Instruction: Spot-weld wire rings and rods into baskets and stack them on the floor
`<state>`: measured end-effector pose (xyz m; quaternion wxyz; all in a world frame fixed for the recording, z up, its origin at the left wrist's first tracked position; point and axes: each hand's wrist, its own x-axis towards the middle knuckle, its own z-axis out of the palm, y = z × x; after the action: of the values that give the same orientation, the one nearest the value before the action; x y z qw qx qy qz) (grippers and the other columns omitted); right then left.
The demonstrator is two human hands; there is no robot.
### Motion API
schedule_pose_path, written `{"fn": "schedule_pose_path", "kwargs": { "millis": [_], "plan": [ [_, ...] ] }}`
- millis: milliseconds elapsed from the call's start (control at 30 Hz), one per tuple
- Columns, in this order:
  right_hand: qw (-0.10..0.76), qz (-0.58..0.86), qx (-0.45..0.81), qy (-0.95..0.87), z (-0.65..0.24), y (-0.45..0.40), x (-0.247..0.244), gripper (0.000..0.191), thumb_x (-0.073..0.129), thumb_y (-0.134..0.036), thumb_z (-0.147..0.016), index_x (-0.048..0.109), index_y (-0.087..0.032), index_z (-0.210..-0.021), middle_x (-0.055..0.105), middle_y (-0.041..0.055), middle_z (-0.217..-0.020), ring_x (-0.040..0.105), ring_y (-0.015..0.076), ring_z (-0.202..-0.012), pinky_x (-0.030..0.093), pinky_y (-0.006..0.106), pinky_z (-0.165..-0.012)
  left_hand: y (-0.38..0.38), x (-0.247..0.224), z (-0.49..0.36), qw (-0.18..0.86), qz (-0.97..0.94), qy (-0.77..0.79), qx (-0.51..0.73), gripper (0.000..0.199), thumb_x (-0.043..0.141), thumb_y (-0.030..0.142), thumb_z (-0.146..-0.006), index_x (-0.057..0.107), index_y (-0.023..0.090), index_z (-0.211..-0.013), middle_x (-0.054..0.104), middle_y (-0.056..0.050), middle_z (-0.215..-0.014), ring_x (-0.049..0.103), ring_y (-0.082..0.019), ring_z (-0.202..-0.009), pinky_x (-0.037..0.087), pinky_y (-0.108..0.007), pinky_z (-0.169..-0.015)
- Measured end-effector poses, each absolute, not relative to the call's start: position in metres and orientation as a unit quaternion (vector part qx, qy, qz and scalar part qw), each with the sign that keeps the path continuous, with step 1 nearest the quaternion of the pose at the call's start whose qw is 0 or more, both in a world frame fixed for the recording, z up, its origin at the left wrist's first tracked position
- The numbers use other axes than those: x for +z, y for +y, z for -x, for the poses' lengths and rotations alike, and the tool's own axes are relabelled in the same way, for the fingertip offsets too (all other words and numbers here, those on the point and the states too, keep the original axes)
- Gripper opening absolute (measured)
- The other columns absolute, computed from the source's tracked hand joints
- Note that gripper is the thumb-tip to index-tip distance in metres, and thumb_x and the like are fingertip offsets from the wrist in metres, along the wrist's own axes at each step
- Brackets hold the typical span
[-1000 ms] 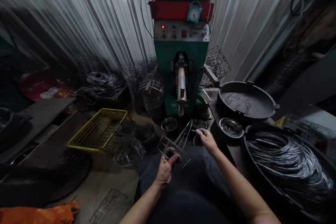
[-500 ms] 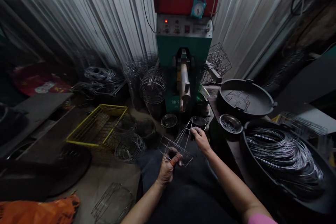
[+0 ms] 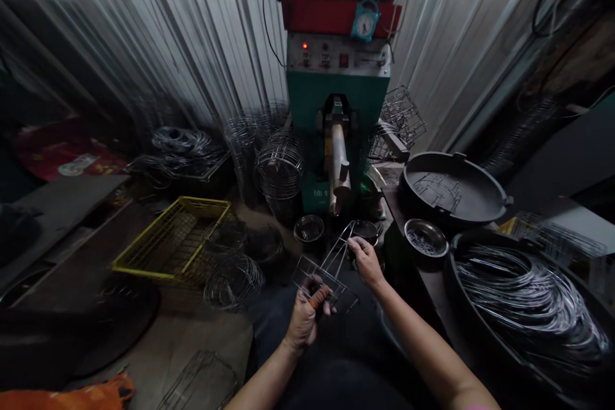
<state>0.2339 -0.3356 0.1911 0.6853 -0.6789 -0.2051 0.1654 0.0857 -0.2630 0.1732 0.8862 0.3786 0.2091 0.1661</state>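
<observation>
Between my hands, above my lap, is a wire frame (image 3: pixel 335 257) with a rectangular grid end and a long narrow handle-like part pointing toward the machine. My left hand (image 3: pixel 310 307) is closed around the grid end, with an orange wrap on one finger. With bent fingertips, my right hand (image 3: pixel 366 261) pinches the narrow part near its far end. Just beyond the frame is the tip of a metal electrode arm (image 3: pixel 339 166) on a green machine (image 3: pixel 307 102); the frame appears apart from it.
On the right are a black pan of coiled wire rings (image 3: pixel 528 288), a small metal bowl (image 3: pixel 426 237) and a shallow black pan (image 3: pixel 480 189). A yellow wire basket (image 3: pixel 144 269) and round wire baskets (image 3: pixel 234 282) stand left. A blue clock (image 3: pixel 365 20) hangs on the machine.
The view has tilted and shifted slightly, so the machine sits a little lower. Both hands keep their hold on the wire frame, which has turned only slightly.
</observation>
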Motion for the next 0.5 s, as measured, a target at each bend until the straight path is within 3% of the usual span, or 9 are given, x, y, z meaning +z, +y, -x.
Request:
{"fn": "schedule_pose_path", "kwargs": {
  "millis": [500],
  "plan": [
    [0.740, 0.615, 0.208, -0.175, -0.278, -0.307, 0.186, 0.028, 0.058, -0.041, -0.070, 0.048, -0.017, -0.060, 0.042, -0.0060, -0.052, 0.037, 0.0066, -0.046, 0.030, 0.019, -0.044, -0.236, 0.186, -0.123, 0.889, -0.362, 0.234, 0.157, 0.042, 0.073, 0.029, -0.057, 0.045, 0.019, -0.086, 0.057, 0.007, -0.064, 0.042, -0.004, -0.036, 0.044, -0.024, -0.046]
  ]
}}
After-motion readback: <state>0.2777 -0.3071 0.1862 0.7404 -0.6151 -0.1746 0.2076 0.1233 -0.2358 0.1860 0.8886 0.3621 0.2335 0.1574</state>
